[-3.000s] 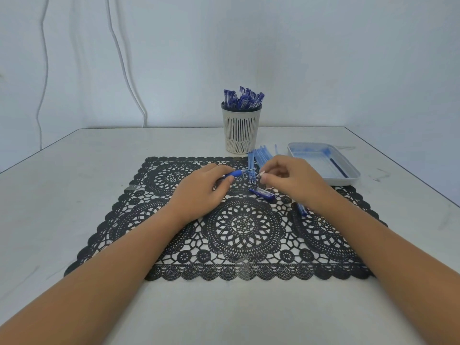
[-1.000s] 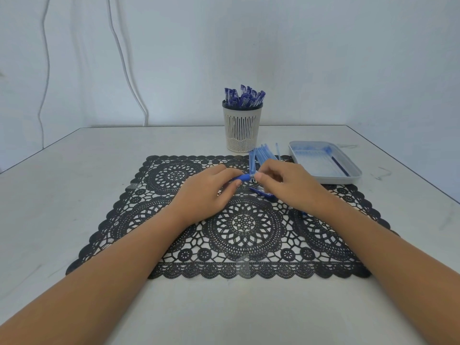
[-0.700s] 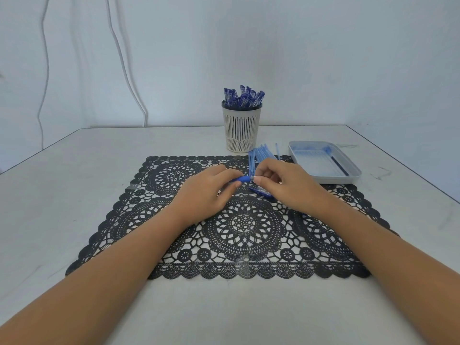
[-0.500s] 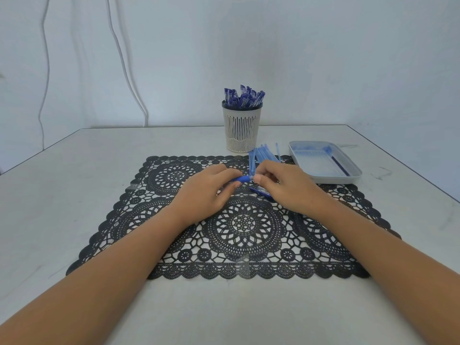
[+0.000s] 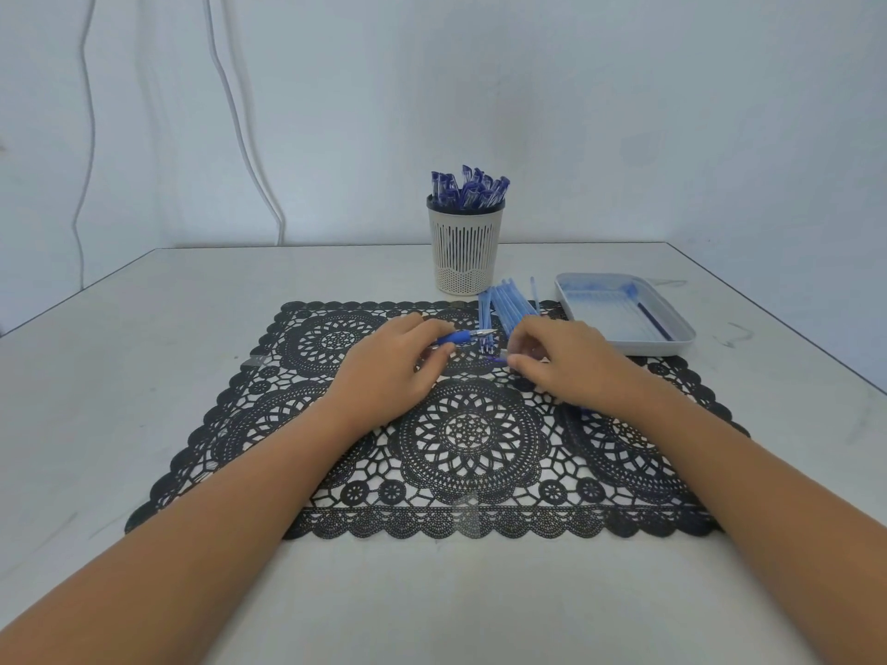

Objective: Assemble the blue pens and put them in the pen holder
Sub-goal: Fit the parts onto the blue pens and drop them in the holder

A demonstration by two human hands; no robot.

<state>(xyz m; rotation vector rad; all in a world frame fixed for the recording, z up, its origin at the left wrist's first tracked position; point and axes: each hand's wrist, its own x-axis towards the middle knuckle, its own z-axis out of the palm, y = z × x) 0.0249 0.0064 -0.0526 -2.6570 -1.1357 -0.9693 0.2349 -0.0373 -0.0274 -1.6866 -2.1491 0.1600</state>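
Pen (image 5: 460, 336): blue grip, metal tip pointing right, pinched by left hand (image 5: 391, 371) above the far middle of the mat (image 5: 470, 434).
Right hand (image 5: 571, 364): fingers curled, pinching blue cap (image 5: 497, 360) just on the near side of the pen's tip, not touching it.
Barrels (image 5: 506, 307): loose pale-blue heap behind the hands, near ends hidden by the right knuckles.
Pen holder (image 5: 464, 254): upright behind the heap, full of capped pens (image 5: 468, 189).
Tray (image 5: 667, 345): right of the heap, one dark refill (image 5: 653, 322) inside.
Table (image 5: 120, 376): pale, carries the black lace mat.
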